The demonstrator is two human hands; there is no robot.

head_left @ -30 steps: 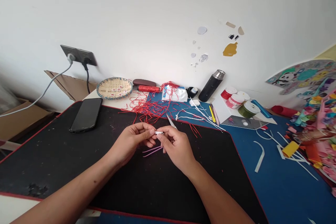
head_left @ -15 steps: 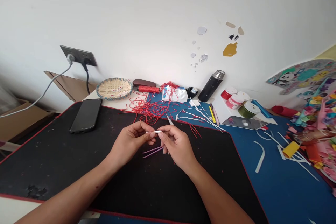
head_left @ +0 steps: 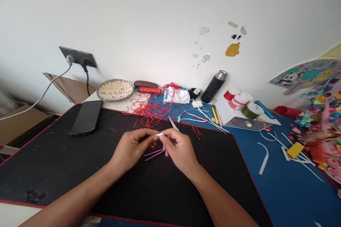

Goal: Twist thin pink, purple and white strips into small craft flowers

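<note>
A short white paper strip (head_left: 159, 134) is pinched between the fingertips of my left hand (head_left: 133, 148) and my right hand (head_left: 179, 150), held just above the black desk mat (head_left: 80, 173). Two thin purple strips (head_left: 153, 155) lie on the mat under my hands, partly hidden by my right fingers. Just beyond my right hand, a slim metal blade or pointed tool (head_left: 173, 123) lies with its far end on the mat's edge. A tangle of red cord (head_left: 151, 112) spreads behind my hands.
A black phone (head_left: 85, 118) lies on the mat's far left. Along the wall stand a woven tray (head_left: 114, 90), a red thread spool (head_left: 147, 90) and a black flask (head_left: 214, 86). Paint jars (head_left: 238, 101), white strips and colourful paper crafts (head_left: 327, 131) crowd the blue mat on the right.
My hands have drawn closer together around the white strip, and less of it shows now. The view has shifted slightly.
</note>
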